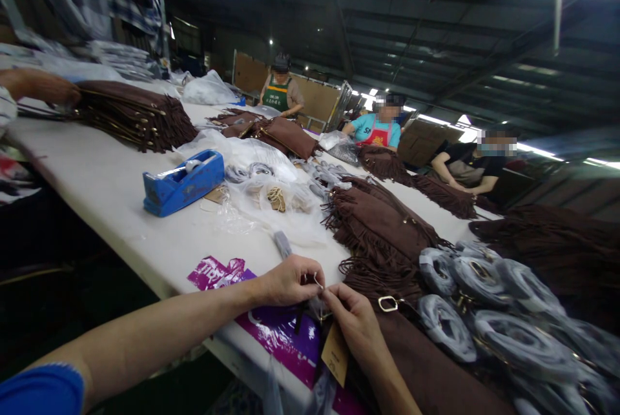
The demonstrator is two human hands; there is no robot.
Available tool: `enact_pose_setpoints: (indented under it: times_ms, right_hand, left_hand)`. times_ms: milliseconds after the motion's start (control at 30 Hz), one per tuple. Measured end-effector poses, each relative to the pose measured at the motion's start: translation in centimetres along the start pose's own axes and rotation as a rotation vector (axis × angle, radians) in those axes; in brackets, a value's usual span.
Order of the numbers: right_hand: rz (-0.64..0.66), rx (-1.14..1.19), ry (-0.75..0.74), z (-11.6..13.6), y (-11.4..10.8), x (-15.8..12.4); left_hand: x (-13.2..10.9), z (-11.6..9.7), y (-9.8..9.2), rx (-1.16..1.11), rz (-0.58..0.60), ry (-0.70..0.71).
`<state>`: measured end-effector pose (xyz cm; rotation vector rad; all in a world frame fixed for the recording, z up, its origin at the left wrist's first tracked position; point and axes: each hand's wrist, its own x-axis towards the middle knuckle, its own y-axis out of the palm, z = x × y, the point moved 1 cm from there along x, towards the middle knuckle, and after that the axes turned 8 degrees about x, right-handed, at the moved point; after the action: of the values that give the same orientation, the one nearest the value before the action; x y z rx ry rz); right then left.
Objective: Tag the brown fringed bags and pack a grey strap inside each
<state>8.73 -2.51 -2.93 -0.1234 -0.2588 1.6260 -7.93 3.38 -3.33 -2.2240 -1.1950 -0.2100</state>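
My left hand pinches a thin white string between thumb and fingertips. Fingertip to fingertip with it, my right hand is closed on the same string. A tan cardboard hang tag hangs just below my right fingers, with small print on it. Beneath both hands lies a shiny purple and magenta plastic wrapper. To the right, a brown fringed bag with a gold-coloured clasp lies close to my right hand. Where the string is fastened is hidden behind my fingers.
Plastic-wrapped coiled straps are heaped at the right. A blue tape dispenser stands on the white table, near clear plastic bags. More brown bags are stacked at the left, by another person's hand. Several co-workers sit opposite.
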Motion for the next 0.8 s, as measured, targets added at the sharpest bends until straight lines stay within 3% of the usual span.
enact_pose_setpoints:
  times_ms: [367, 600, 800]
  right_hand:
    - [-0.111, -0.312, -0.275, 0.09, 0.25, -0.36]
    - [-0.074, -0.276, -0.258, 0.12, 0.04, -0.27]
    - [-0.087, -0.361, -0.358, -0.04, 0.40, -0.46]
  left_hand:
    - [-0.09, 0.32, 0.47, 0.029, 0.033, -0.015]
    - [-0.04, 0.47, 0.32, 0.031, 0.007, -0.038]
    - [-0.06, 0.56, 0.44, 0.013, 0.015, -0.044]
